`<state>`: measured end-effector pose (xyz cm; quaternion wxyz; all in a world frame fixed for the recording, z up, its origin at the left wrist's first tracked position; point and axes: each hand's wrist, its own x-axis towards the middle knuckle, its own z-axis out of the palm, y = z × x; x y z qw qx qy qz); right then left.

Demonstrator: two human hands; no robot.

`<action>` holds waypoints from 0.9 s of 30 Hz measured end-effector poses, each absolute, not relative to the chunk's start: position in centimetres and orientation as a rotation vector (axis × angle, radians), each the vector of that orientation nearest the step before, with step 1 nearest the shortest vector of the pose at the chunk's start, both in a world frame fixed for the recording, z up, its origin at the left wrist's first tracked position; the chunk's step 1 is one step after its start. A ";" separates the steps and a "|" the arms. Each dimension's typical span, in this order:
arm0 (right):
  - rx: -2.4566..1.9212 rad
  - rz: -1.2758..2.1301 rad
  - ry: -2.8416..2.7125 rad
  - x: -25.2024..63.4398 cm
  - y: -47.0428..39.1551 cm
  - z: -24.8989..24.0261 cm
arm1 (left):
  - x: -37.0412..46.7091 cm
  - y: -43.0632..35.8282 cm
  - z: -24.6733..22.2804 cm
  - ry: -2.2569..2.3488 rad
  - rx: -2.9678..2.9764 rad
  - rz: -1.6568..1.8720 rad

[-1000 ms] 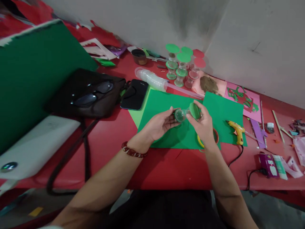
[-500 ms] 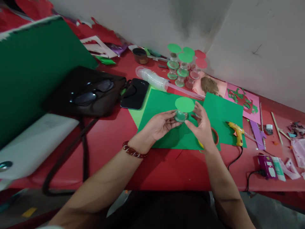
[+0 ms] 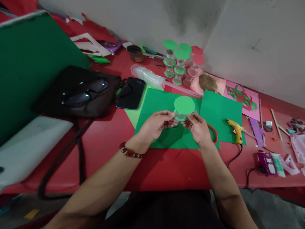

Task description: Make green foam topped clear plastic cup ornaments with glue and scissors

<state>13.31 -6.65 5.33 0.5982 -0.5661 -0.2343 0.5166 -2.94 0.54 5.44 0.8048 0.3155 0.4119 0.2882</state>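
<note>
A clear plastic cup with a light green paper disc on its top is between my two hands. My left hand pinches the cup's left side with thumb and fingers. On the other side, my right hand grips it near the rim, just under the disc. Both hands are above a dark green sheet. Behind my right wrist, the orange handle of scissors shows in part; the rest is hidden.
Several paired cups with green and red discs stand by the wall. Stacked clear cups lie beside a phone. A yellow glue gun with a cord rests at right. Sunglasses lie on a dark bag at left.
My right hand has closed in on the cup and now grips its right side; before, its fingers were spread apart. The view has shifted slightly.
</note>
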 end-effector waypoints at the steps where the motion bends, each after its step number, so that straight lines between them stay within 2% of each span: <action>1: -1.325 1.184 -0.568 13.2 -6.7 5.3 | -3.0 0.5 5.4 0.892 0.721 0.624; 9: -1.305 1.113 -0.704 12.3 -7.1 5.6 | -2.6 0.2 4.9 0.942 0.806 0.787; 27: -1.254 1.334 -0.319 12.0 -6.5 5.6 | -2.5 0.0 5.7 0.884 0.874 0.857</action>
